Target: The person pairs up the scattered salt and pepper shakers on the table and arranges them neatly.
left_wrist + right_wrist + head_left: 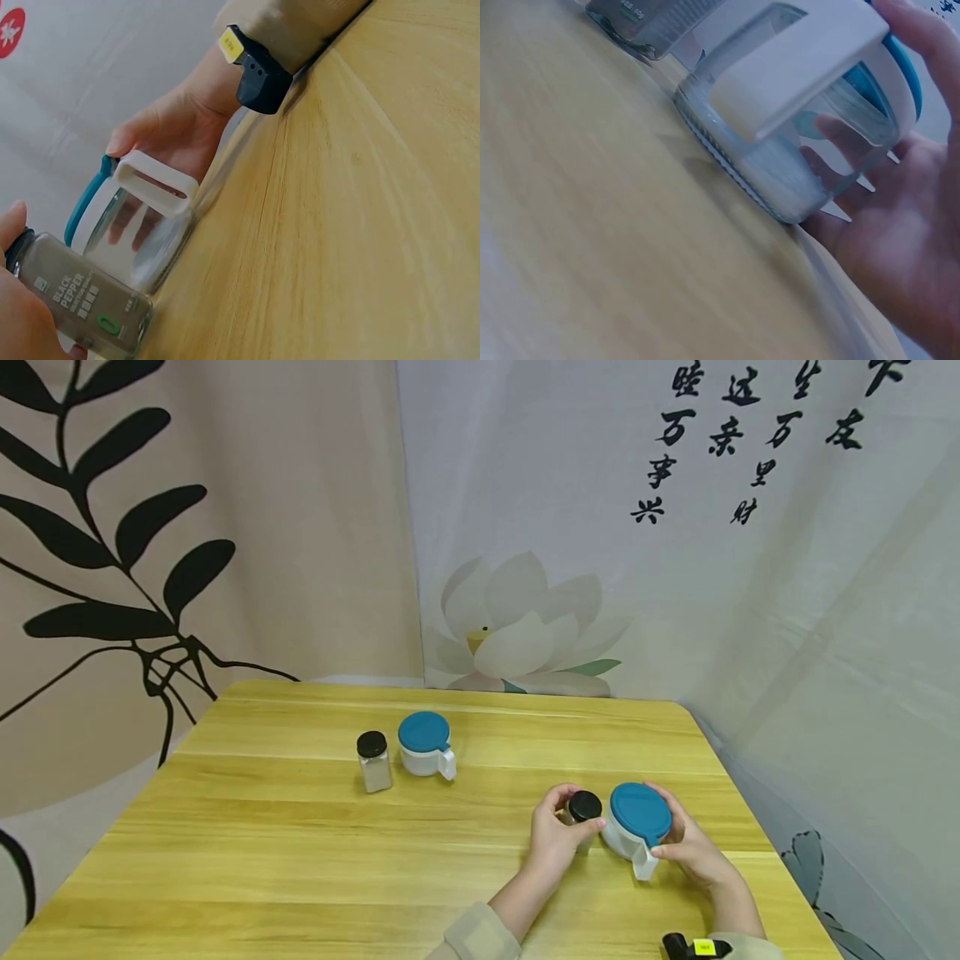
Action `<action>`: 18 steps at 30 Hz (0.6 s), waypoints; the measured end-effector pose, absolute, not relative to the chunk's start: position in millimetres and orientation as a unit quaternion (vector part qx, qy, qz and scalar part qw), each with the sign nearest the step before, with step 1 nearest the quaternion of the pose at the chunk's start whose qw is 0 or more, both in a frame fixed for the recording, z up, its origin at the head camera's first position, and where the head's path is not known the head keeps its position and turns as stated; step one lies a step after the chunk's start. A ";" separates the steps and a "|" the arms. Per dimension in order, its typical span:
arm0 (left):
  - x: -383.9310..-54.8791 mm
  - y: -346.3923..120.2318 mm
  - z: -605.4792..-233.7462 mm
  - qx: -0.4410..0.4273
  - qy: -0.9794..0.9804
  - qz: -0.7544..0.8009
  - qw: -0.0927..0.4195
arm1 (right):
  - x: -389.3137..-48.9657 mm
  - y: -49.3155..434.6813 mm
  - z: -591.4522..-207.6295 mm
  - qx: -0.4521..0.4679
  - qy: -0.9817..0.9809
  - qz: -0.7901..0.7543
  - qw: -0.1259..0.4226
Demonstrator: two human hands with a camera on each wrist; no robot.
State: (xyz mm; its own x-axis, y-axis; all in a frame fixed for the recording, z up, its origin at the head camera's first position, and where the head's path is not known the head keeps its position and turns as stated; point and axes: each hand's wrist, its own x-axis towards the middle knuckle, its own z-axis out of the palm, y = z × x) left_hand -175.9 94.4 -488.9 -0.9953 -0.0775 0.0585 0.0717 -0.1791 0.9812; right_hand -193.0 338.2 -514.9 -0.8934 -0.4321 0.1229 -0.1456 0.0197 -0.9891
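On the right side of the table, my left hand (551, 837) holds a small square glass pepper bottle (585, 807) by its upper part, near the black cap. Its label reads "BLACK PEPPER" in the left wrist view, where the bottle (82, 300) appears tilted. Close beside it, my right hand (693, 847) grips a round glass seasoning jar (640, 810) with a blue lid and a white handle. White contents show low inside this jar (780, 176) in the right wrist view. The right thumb lies by the lid's tab, with fingers around the far side.
Farther back, left of centre, stand a second black-capped bottle (375, 768) and a second blue-lidded jar (425, 739) with its handle toward the right. The wooden table (300, 860) ends at a patterned cloth backdrop (330, 527). A black wrist camera (693, 947) sits at the right sleeve.
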 end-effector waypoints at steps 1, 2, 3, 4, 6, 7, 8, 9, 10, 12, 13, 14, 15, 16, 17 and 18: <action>-175.7 94.7 -488.7 0.002 -0.640 -0.767 0.048 | -193.0 338.4 -515.1 -0.203 0.708 -0.667 0.108; -175.5 95.1 -488.5 0.002 -0.640 -0.767 0.047 | -192.9 338.5 -515.1 -0.202 0.710 -0.665 0.109; -175.3 95.5 -488.4 0.001 -0.640 -0.767 0.046 | -192.8 338.6 -515.2 -0.202 0.712 -0.664 0.109; -174.9 95.9 -488.5 0.001 -0.641 -0.766 0.046 | -192.6 338.6 -515.1 -0.202 0.712 -0.663 0.111; -174.3 96.9 -488.5 0.002 -0.641 -0.767 0.045 | -192.4 338.6 -515.2 -0.202 0.712 -0.662 0.113; -174.0 97.4 -488.6 0.003 -0.640 -0.767 0.046 | -192.3 338.6 -515.1 -0.202 0.712 -0.663 0.114; -173.7 97.9 -488.6 0.003 -0.640 -0.767 0.047 | -192.3 338.5 -515.0 -0.202 0.712 -0.662 0.115; -173.5 98.3 -488.6 0.004 -0.640 -0.767 0.048 | -192.3 338.5 -514.8 -0.203 0.712 -0.662 0.115; -173.4 98.8 -488.4 0.005 -0.640 -0.767 0.050 | -192.4 338.5 -514.8 -0.204 0.712 -0.662 0.115; -173.3 99.6 -487.9 0.007 -0.639 -0.768 0.053 | -192.8 338.6 -514.9 -0.206 0.712 -0.661 0.115; -173.3 99.8 -487.8 0.006 -0.638 -0.768 0.054 | -193.0 338.6 -514.9 -0.207 0.712 -0.661 0.115; -173.3 99.9 -487.8 0.005 -0.638 -0.768 0.055 | -193.3 338.6 -515.0 -0.208 0.711 -0.661 0.115; -173.4 100.1 -487.9 0.004 -0.637 -0.769 0.056 | -193.4 338.7 -515.2 -0.210 0.711 -0.661 0.115; -173.6 100.3 -488.0 0.003 -0.636 -0.769 0.056 | -193.5 338.8 -515.3 -0.211 0.711 -0.661 0.115; -173.6 100.3 -488.2 0.002 -0.636 -0.770 0.056 | -193.7 338.8 -515.5 -0.212 0.711 -0.661 0.115; -173.7 100.4 -488.5 0.000 -0.636 -0.770 0.056 | -193.7 339.0 -515.8 -0.213 0.711 -0.660 0.115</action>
